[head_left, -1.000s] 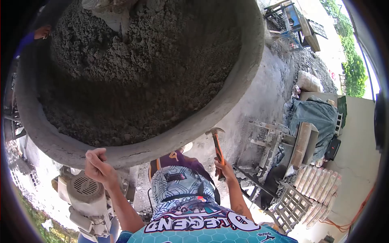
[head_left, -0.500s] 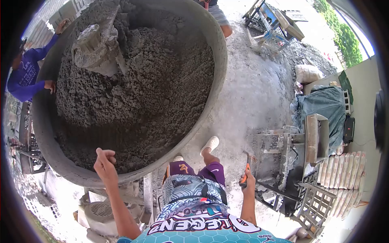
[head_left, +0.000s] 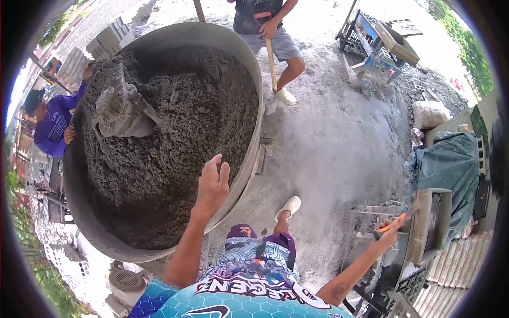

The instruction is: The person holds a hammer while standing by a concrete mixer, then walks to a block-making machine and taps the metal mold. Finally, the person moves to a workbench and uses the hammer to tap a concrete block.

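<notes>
My left hand (head_left: 213, 184) is raised over the near right rim of a big round mixer pan (head_left: 87, 233), fingers spread and holding nothing. Crumbly dark grey mix (head_left: 180, 116) fills much of the pan, around a caked central hub (head_left: 119, 114). Out to the right, my right hand (head_left: 389, 235) is wrapped round the orange and black handle of a hammer (head_left: 398, 222). The hammer's head is blurred, close to a wooden box frame (head_left: 421, 228).
A person in purple (head_left: 53, 124) touches the pan's left side. Another person (head_left: 270, 32) holds a shovel (head_left: 272, 63) beyond it. A blue metal stand (head_left: 376, 53), a dark tarp (head_left: 448, 169) and stacked bags (head_left: 461, 262) are on the right. A motor (head_left: 127, 281) sits below the pan.
The view has shifted, showing more of the person with the shovel. My left hand has moved right, its fingers now spread. My right hand has swung outward and up with the hammer.
</notes>
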A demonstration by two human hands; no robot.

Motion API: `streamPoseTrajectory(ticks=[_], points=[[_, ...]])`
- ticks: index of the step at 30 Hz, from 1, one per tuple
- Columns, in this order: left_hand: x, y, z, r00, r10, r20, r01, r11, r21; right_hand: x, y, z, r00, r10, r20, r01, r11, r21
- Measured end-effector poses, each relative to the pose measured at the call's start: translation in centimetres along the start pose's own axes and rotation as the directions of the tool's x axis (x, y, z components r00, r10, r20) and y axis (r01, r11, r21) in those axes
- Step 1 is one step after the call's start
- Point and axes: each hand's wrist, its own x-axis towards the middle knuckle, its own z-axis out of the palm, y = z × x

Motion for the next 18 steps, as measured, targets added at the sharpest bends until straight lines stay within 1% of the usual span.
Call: streamPoseTrajectory(ticks=[2, 3, 4, 5, 6, 7, 8, 9, 10, 11, 12, 13, 14, 15, 16, 18], points=[[1.6, -1.3, 4.7, 0.988, -0.156, 0.007, 0.153, 0.974, 0.168, 10.0, -2.8, 2.7, 0.999, -0.039, -0.014, 0.041, 0.96, 0.278], [2.7, -1.2, 5.3, 0.956, -0.275, 0.1, 0.28, 0.959, -0.036, 14.9, -4.0, 5.0, 0.993, -0.104, -0.052, 0.116, 0.91, 0.397], [3.2, -0.5, 5.6, 0.954, -0.287, 0.082, 0.29, 0.957, -0.026, 18.3, -4.9, 8.0, 0.982, -0.161, -0.1, 0.189, 0.839, 0.51], [3.3, 0.6, 5.4, 0.97, -0.243, 0.029, 0.239, 0.966, 0.101, 19.9, -5.9, 11.5, 0.986, -0.144, -0.078, 0.164, 0.842, 0.513], [3.4, 1.6, 4.9, 0.981, -0.195, -0.016, 0.194, 0.953, 0.232, 20.8, -7.0, 15.6, 0.98, -0.129, -0.15, 0.194, 0.766, 0.612], [3.6, 3.0, 4.6, 0.994, -0.112, -0.013, 0.108, 0.918, 0.381, 20.7, -7.3, 20.3, 0.981, -0.079, -0.179, 0.178, 0.736, 0.653], [4.0, 3.2, 4.6, 0.991, -0.127, -0.029, 0.128, 0.91, 0.395, 20.5, -7.5, 25.0, 0.978, -0.029, -0.208, 0.167, 0.702, 0.692], [4.3, 3.2, 4.6, 0.991, -0.115, -0.074, 0.135, 0.893, 0.43, 17.6, -6.9, 30.1, 0.979, 0.044, -0.2, 0.107, 0.722, 0.683], [4.0, 3.4, 5.0, 0.987, -0.107, -0.117, 0.149, 0.876, 0.459, 13.6, -4.0, 35.7, 0.982, 0.12, -0.147, 0.013, 0.731, 0.683], [3.9, 3.7, 5.0, 0.986, -0.083, -0.144, 0.141, 0.875, 0.462, 6.3, -1.0, 38.8, 0.998, 0.062, 0.026, -0.064, 0.775, 0.629], [3.5, 4.1, 5.1, 0.981, -0.105, -0.164, 0.172, 0.866, 0.469, -1.1, 2.0, 41.9, 0.979, -0.001, 0.203, -0.113, 0.828, 0.549], [3.5, 4.3, 5.0, 0.98, -0.083, -0.181, 0.164, 0.852, 0.497, -8.5, 4.9, 44.9, 0.928, -0.061, 0.368, -0.124, 0.88, 0.459], [3.5, 4.5, 4.9, 0.979, -0.059, -0.193, 0.154, 0.838, 0.524, -12.0, 4.8, 43.3, 0.711, 0.051, 0.701, -0.339, 0.898, 0.279], [3.8, 4.6, 4.8, 0.976, -0.064, -0.21, 0.168, 0.832, 0.529, -14.1, 4.7, 41.6, 0.379, 0.163, 0.911, -0.464, 0.885, 0.035], [3.8, 4.6, 4.7, 0.969, -0.067, -0.237, 0.185, 0.834, 0.52, -14.8, 4.5, 40.3, -0.007, 0.269, 0.963, -0.478, 0.845, -0.24], [3.5, 4.8, 5.5, 0.956, -0.089, -0.279, 0.22, 0.848, 0.482, -8.1, 1.5, 39.5, -0.078, 0.416, 0.906, -0.529, 0.753, -0.391]])
